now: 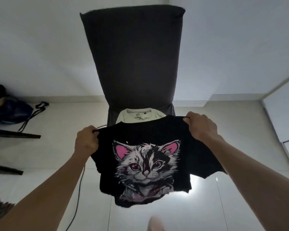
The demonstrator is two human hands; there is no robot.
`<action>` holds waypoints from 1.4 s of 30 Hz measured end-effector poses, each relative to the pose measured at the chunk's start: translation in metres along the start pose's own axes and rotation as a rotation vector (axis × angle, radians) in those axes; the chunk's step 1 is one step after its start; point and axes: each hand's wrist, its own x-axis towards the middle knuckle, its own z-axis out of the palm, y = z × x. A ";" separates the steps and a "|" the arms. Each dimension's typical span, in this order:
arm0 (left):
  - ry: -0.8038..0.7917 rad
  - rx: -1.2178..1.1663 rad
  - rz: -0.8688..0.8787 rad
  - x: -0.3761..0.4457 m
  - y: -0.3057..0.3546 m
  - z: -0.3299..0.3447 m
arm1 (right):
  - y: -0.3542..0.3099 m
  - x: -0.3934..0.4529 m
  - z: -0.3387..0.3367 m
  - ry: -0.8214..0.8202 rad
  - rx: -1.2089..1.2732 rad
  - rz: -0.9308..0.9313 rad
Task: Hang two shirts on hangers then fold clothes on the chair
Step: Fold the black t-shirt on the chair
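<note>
**Holding the black shirt for folding**

The left hand (pixel 86 141) and right hand (pixel 200 125) each have their fingers curled around an upper corner of the black shirt (pixel 140 157), pinching the fabric. The shirt hangs in the air between them, in front of the chair (pixel 133 60), with its cat print (pixel 146 169) facing the camera. It touches nothing else.

A white shirt (pixel 140 115) lies folded on the seat, against the back edge, collar toward the backrest.

Procedure, as judged from the task:
1. Keep both grips level so the top edge stays taut and straight.
2. Lower the shirt flat onto the seat's front edge, or over the white shirt, print down.
3. Fold the sides inward, then the hem up.

Risk: uneven tension skews the fold line.

Materials: the black shirt is thin, limp knit; its lower hem looks ragged and wavy. The print is grey, white and pink. The chair wears a dark, matte, stretch-type cover over a tall tapered backrest. The floor (pixel 223 197) is glossy pale tile.
</note>
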 end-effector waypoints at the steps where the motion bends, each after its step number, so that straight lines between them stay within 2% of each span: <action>1: 0.009 0.007 -0.012 0.020 0.000 0.015 | 0.000 0.023 0.013 -0.002 -0.011 0.003; 9: 0.072 0.127 -0.059 0.131 0.000 0.097 | 0.009 0.146 0.099 -0.027 -0.115 0.065; 16: 0.055 0.203 -0.130 0.175 -0.005 0.137 | 0.004 0.184 0.139 -0.026 -0.133 0.066; 23: 0.028 0.250 -0.145 0.193 -0.021 0.167 | -0.001 0.197 0.183 0.061 -0.108 0.099; 25: 0.040 0.268 -0.105 0.191 -0.025 0.172 | -0.005 0.194 0.192 0.080 -0.105 0.137; 27: 0.120 0.326 0.001 0.184 -0.024 0.174 | -0.011 0.186 0.195 0.115 -0.107 0.157; 30: 0.255 0.323 0.331 0.156 -0.016 0.176 | -0.023 0.155 0.199 0.188 0.026 0.105; 32: 0.176 0.292 0.573 0.133 -0.016 0.182 | -0.037 0.115 0.208 0.195 0.068 0.060; 35: -0.116 0.342 0.794 0.113 -0.013 0.190 | -0.060 0.058 0.225 0.073 0.039 0.063; 37: -0.265 0.425 0.853 0.112 -0.013 0.195 | -0.068 0.040 0.241 0.000 0.027 0.098; 39: -0.374 0.452 0.880 0.121 -0.014 0.199 | -0.073 0.033 0.253 -0.003 0.017 0.181; 42: -0.450 0.475 0.875 0.132 -0.016 0.207 | -0.075 0.034 0.263 0.009 0.019 0.315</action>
